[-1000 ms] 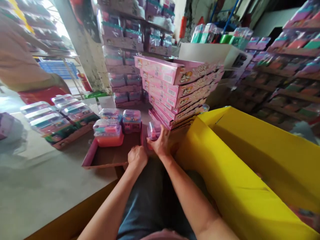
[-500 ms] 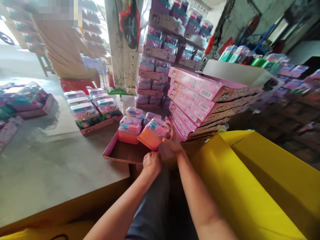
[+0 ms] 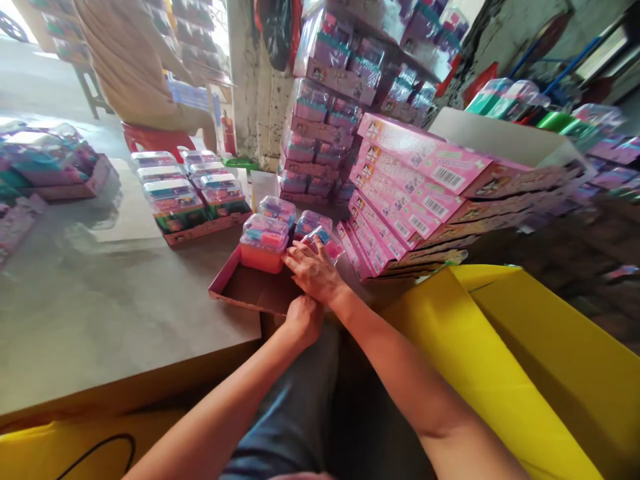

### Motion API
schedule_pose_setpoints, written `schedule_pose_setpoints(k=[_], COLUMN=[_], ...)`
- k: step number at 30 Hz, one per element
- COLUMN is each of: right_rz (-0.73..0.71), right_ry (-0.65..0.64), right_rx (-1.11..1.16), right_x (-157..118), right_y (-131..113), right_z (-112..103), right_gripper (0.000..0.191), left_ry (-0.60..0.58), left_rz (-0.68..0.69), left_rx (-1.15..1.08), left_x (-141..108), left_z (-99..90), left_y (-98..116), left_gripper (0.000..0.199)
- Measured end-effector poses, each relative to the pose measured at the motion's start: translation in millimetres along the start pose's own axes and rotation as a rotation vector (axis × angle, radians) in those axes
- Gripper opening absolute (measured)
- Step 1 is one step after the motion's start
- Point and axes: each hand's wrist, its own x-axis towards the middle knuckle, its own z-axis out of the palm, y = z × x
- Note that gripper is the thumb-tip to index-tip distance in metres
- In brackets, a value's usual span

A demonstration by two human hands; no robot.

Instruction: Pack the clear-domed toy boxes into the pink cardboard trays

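A shallow pink cardboard tray lies at the table's near edge. It holds several small plastic boxes with clear domed lids. One with an orange base stands at the tray's left side, with others behind. My left hand is closed at the tray's front right corner, gripping its edge; the fingertips are hidden. Just above it, my right hand lies with fingers outstretched against another clear-lidded box, covering most of it.
A filled display tray stands behind on the table, with more at far left. Stacked pink cartons rise to the right, and a big yellow box flanks my right arm. A person sits on a red stool.
The orange-based box in my right hand has gone from tilted above the tray to down in its right side. My right hand has shifted left over its front; my left hand stays at the corner.
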Motion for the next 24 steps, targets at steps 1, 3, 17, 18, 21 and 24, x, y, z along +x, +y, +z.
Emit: schedule_pose_setpoints(k=[1, 3, 17, 18, 21, 24], right_rz=[-0.009, -0.021, -0.176, -0.205, -0.241, -0.218], right_ry=[-0.018, -0.028, -0.171, -0.201, -0.244, -0.244], right_rx=[-0.006, -0.017, -0.095, -0.101, -0.121, -0.158], right_x=[0, -3, -17, -17, -17, -17], right_y=[1, 6, -8, -10, -14, -13], right_z=[5, 11, 26, 29, 36, 40], right_gripper=[0.043, 0.044, 0.031, 0.03, 0.029, 0.036], left_ry=[-0.014, 0.051, 0.8, 0.812, 0.84, 0.841], left_rz=[0.044, 0.147, 0.011, 0.021, 0.026, 0.022], left_rx=[0.014, 0.028, 0.133, 0.128, 0.096, 0.071], left_x=[-6, -17, 49, 51, 52, 53], left_z=[-7.1, -26.7, -82.1, -79.2, -74.1, -73.9], left_y=[-6, -23, -102, -102, -99, -98], left_gripper=[0.033, 0.029, 0.062, 0.061, 0.061, 0.062])
